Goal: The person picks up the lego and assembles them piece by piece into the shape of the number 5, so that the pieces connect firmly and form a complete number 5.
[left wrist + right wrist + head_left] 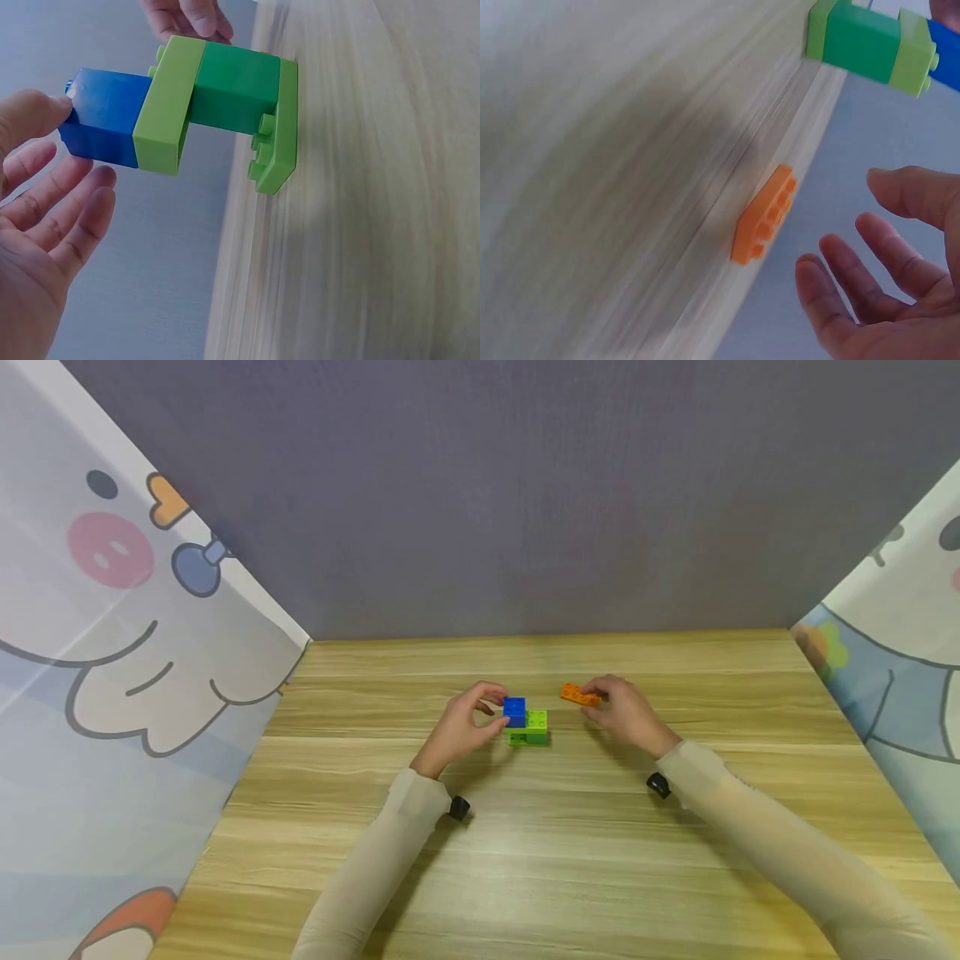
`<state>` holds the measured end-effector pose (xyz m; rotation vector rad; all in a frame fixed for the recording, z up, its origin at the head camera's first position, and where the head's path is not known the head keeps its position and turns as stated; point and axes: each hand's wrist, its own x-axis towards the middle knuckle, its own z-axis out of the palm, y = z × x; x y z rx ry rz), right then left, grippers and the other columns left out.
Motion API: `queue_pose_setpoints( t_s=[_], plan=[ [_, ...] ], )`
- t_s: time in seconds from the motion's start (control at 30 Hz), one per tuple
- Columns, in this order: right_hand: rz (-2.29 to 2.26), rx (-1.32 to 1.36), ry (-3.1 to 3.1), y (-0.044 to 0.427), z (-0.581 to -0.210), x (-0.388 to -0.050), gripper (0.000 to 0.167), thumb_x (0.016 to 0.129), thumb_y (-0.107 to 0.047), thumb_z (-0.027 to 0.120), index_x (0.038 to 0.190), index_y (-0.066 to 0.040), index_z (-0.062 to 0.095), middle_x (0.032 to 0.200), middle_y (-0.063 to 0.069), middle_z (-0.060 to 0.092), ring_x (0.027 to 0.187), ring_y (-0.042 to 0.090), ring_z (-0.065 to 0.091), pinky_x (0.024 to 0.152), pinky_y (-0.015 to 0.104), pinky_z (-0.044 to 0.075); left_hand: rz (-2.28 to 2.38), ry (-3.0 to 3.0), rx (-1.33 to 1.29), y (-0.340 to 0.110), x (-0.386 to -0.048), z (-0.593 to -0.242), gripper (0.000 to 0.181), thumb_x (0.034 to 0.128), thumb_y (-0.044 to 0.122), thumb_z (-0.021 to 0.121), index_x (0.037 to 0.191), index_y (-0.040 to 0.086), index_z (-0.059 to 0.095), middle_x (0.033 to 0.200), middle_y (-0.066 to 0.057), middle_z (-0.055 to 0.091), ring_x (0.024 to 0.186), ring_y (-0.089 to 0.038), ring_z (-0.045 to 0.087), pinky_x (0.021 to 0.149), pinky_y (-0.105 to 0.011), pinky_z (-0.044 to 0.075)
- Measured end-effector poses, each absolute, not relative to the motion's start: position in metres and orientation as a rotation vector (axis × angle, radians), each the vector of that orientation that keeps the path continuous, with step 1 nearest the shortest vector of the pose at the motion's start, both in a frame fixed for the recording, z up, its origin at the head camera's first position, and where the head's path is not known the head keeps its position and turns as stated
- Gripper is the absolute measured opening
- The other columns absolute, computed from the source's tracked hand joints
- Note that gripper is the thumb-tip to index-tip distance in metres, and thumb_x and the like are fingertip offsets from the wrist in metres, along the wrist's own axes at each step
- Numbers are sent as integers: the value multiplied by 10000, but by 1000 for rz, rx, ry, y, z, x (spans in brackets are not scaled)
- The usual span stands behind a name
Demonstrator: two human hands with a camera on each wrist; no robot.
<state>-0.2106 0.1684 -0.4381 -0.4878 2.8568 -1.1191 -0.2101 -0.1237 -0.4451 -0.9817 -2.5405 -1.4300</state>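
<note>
A blue brick sits on the left end of a lime brick. Below these, a green brick stands on a thin lime plate on the table. At the blue brick's left end is my left hand, thumb touching the brick and fingers loosely spread; the far fingertips are partly hidden. My right hand hovers by a flat orange brick, which lies studs up to the right of the stack. The right wrist view shows a gap between fingers and orange brick.
The wood-grain table meets a grey panel at the back. Side panels printed with cartoon figures stand at left and right. A small black device is on the left wrist, another on the right.
</note>
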Motion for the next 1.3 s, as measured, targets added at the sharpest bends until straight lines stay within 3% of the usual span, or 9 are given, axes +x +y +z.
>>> queue_pose_setpoints(
  t_s=[0.43, 0.8, 1.3],
  plan=[
    [-1006, -389, 2825, 175, -450, -232, 436, 839, -46, 698, 1235, 51, 543, 1170, 235, 537, 1015, 361, 538, 854, 479, 467, -1438, -2530, -1006, -123, -210, -445, 348, 866, 92, 692, 1187, 101, 556, 1114, -24, 598, 986, -267, 583, 780, -467, 518],
    [-942, -331, 2876, 175, -456, -242, 248, 815, -14, 693, 1053, 32, 639, 997, 182, 619, 883, 314, 569, 790, 451, 470, -1410, -2539, -1014, -121, -211, -443, 334, 873, 100, 686, 1180, 99, 557, 1115, -8, 599, 984, -131, 569, 784, -390, 520],
    [-967, -298, 2892, 176, -457, -244, 202, 814, -10, 694, 1005, 42, 649, 933, 184, 641, 830, 310, 581, 751, 444, 476, -1401, -2548, -991, -122, -212, -444, 336, 870, 102, 690, 1179, 102, 557, 1111, -7, 598, 973, -133, 568, 782, -418, 522]
  ],
)
